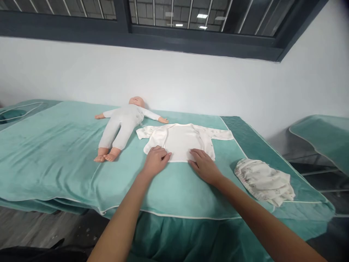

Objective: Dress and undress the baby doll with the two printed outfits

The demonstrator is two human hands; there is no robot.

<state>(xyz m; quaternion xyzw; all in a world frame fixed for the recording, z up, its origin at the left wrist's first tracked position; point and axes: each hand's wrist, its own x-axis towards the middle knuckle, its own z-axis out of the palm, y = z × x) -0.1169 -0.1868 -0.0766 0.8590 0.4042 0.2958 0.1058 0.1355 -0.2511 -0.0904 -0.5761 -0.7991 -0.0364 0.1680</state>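
Note:
A small white baby shirt (182,140) lies spread on the green bed cover, its front laid open and its patterned sleeves stretched out to both sides. My left hand (156,160) rests on the shirt's lower left part, thumb apart from the fingers. On the lower right part lies my right hand (205,165), fingers extended over the cloth near the hem. A baby doll (125,118) in a whitish suit lies on its back to the left, arms out and feet towards me. One of its hands is close to the shirt's left sleeve.
A bunched white patterned garment (264,180) sits on the right of the green bed cover (62,145). The bed stands against a white wall (191,83) below a barred, dark-framed window (174,36). Another green-covered surface (324,134) is at the far right.

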